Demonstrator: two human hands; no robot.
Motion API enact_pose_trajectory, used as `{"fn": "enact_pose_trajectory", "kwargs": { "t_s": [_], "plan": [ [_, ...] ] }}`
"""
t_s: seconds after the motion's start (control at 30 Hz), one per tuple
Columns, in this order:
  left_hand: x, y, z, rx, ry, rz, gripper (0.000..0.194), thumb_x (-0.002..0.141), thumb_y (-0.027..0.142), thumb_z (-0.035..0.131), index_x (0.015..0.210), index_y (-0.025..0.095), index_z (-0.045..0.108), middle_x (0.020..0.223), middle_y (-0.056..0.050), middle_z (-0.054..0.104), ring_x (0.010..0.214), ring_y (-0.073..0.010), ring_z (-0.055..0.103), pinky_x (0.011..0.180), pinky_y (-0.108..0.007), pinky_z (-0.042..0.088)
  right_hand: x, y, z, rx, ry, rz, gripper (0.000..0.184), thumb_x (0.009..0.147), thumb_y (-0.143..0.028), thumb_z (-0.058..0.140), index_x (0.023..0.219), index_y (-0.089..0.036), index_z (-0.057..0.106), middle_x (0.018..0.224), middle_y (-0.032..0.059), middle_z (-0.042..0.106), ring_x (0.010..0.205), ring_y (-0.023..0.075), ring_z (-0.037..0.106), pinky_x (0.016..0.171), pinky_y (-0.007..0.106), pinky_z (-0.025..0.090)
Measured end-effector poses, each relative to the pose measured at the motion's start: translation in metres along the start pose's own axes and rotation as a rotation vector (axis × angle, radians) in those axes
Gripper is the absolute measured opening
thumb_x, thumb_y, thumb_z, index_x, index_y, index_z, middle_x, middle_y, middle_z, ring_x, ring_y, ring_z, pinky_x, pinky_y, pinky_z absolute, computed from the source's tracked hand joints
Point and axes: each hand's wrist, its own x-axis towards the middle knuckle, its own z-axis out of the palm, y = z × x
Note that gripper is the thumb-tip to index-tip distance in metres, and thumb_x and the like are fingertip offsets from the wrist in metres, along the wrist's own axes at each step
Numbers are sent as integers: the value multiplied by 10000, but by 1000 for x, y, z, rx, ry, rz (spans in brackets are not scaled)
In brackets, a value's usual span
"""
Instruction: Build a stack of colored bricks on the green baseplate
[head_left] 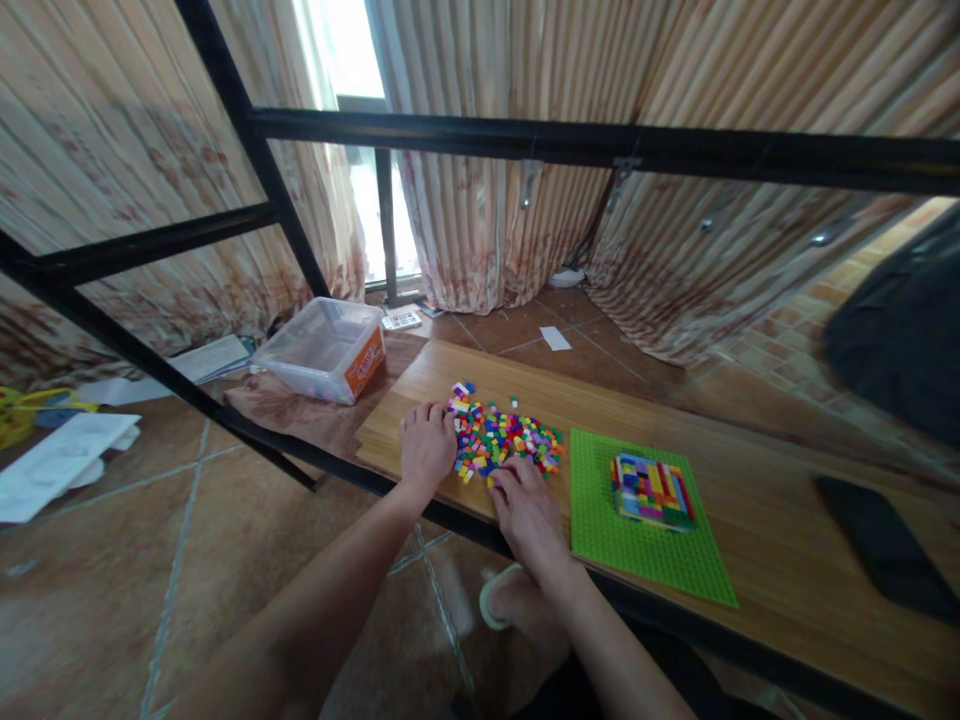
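A loose pile of small multicoloured toy bricks (510, 437) lies spread on the wooden bench top. My left hand (427, 445) rests palm down at the pile's left edge, its fingers a little apart and nothing visible in them. At the near side of the pile, my right hand (525, 505) has its thumb and fingers drawn together, with a small yellow brick at the tips. Right of that hand is a green studded baseplate (600, 530), bearing a low block built of mixed-colour bricks (652, 490).
A clear plastic box (322, 345) with an orange label stands beyond the bench's left end. A dark phone (885, 540) lies at the right. Black metal bars (450, 135) cross above the bench. Papers (67, 465) lie on the tiled floor at left.
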Motion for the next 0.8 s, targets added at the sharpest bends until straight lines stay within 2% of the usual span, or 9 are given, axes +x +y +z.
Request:
{"fn": "enact_pose_trajectory", "kwargs": {
  "t_s": [0.3,0.43,0.53,0.63,0.8],
  "plan": [
    [0,-3,3,4,20,7,369,983,349,341,1111,176,642,1165,-117,645,1082,-280,544,950,-413,393,1,0,1,-48,-42,18,162,903,-208,513,968,-211,661,1146,93,607,1078,236,546,900,361,484],
    [1,-3,2,25,6,10,371,983,342,335,1090,180,651,1163,-120,648,1079,-284,548,927,-416,404,-3,1,-9,-6,40,10,167,912,-206,495,958,-200,656,1114,98,632,1044,232,572,894,360,481],
    [2,-2,1,21,11,8,377,983,337,327,1082,175,654,1151,-127,652,1074,-281,554,926,-415,406,-11,6,-32,89,116,45,188,929,-238,466,986,-198,640,1010,86,665,933,213,617,828,341,492],
    [2,-1,-2,18,-4,11,378,979,331,328,1066,171,658,1131,-137,655,1072,-282,559,919,-413,408,-24,14,-66,193,150,122,218,931,-302,460,1001,-200,641,915,69,692,803,200,644,733,323,496],
    [1,-1,-5,-4,-18,48,349,967,315,346,1061,180,653,1142,-146,646,1107,-274,548,944,-411,396,-60,40,-113,397,225,263,284,873,-425,556,998,-202,678,950,83,718,844,218,671,783,348,512]
  ]
}}
